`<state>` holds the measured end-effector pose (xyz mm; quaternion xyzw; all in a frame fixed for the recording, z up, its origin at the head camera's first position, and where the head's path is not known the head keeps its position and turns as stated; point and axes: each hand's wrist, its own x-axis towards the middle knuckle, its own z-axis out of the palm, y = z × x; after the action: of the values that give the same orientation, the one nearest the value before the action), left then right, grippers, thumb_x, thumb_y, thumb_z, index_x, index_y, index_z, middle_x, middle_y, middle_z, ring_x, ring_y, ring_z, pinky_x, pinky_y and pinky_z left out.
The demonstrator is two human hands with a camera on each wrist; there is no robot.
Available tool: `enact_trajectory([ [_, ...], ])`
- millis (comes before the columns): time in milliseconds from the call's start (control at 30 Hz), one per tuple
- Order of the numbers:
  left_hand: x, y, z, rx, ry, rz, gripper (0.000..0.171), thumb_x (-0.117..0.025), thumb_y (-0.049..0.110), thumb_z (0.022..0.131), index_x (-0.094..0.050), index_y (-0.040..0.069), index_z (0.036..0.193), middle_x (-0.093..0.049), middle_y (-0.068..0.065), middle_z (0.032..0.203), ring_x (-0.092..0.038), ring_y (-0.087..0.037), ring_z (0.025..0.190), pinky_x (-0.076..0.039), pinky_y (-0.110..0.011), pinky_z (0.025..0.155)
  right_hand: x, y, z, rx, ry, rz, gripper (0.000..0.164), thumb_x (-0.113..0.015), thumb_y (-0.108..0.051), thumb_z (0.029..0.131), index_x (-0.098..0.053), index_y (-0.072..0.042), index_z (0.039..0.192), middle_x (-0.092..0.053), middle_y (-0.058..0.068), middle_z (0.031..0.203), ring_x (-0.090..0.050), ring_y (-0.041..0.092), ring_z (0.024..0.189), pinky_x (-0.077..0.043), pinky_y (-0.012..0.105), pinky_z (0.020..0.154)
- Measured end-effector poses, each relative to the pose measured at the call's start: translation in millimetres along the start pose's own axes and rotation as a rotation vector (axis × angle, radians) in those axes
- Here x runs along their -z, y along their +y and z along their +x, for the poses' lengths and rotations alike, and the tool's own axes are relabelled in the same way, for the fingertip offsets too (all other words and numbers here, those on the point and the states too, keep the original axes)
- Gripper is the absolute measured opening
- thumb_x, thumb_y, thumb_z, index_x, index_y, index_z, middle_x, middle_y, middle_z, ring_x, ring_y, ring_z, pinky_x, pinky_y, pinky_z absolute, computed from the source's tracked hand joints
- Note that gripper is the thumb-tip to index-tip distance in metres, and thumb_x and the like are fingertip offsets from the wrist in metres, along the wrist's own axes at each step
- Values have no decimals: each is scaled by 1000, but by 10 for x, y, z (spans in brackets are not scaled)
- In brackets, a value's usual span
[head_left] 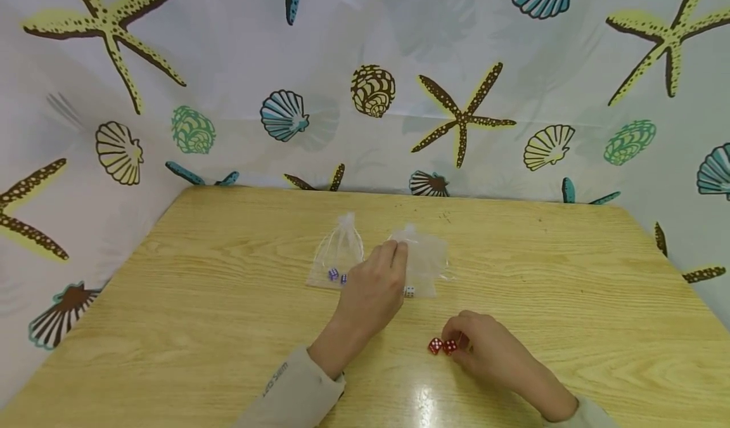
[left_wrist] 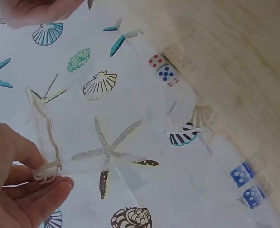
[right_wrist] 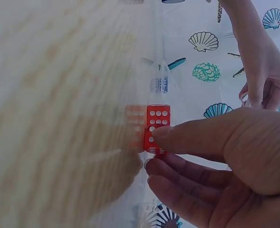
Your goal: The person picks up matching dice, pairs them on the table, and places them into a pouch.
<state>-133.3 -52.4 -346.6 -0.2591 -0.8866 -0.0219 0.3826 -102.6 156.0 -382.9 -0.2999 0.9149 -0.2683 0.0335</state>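
Observation:
My left hand (head_left: 373, 288) pinches the top edge of a sheer white drawstring bag (head_left: 424, 257), lifting that edge up. White dice (left_wrist: 166, 71) with red and blue dots lie in the bag's lower part. Two red dice (head_left: 436, 345) with white dots sit side by side on the table, nearer to me. Around the right one of them my right hand (head_left: 493, 352) has its thumb and fingers curled; in the right wrist view the thumb (right_wrist: 178, 135) presses on a red die's face. A second sheer bag (head_left: 336, 247) with blue dice (left_wrist: 246, 185) inside lies flat left of my left hand.
The wooden table (head_left: 199, 320) carries both bags and the dice. A white cloth (head_left: 228, 54) printed with shells and starfish hangs behind the table and along both its sides.

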Motion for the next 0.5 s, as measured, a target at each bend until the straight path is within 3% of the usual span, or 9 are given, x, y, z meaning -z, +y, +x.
enact_trajectory([
  [200, 47, -17, 15, 36, 15, 86, 24, -67, -1, 80, -65, -2, 104, -65, -10, 92, -64, -16, 71, -48, -18, 46, 0, 17, -4, 11, 0, 7, 18, -74, 1, 75, -67, -12, 85, -62, -6, 79, -54, 3, 70, -47, 18, 60],
  [500, -11, -18, 7, 28, -46, -2, 23, -68, -1, 80, -66, -3, 103, -63, -11, 89, -62, -17, 71, -50, -19, 49, 15, 4, -5, -13, 2, 0, 16, -74, 0, 75, -67, -12, 83, -60, -7, 77, -53, 3, 70, -46, 19, 60],
])
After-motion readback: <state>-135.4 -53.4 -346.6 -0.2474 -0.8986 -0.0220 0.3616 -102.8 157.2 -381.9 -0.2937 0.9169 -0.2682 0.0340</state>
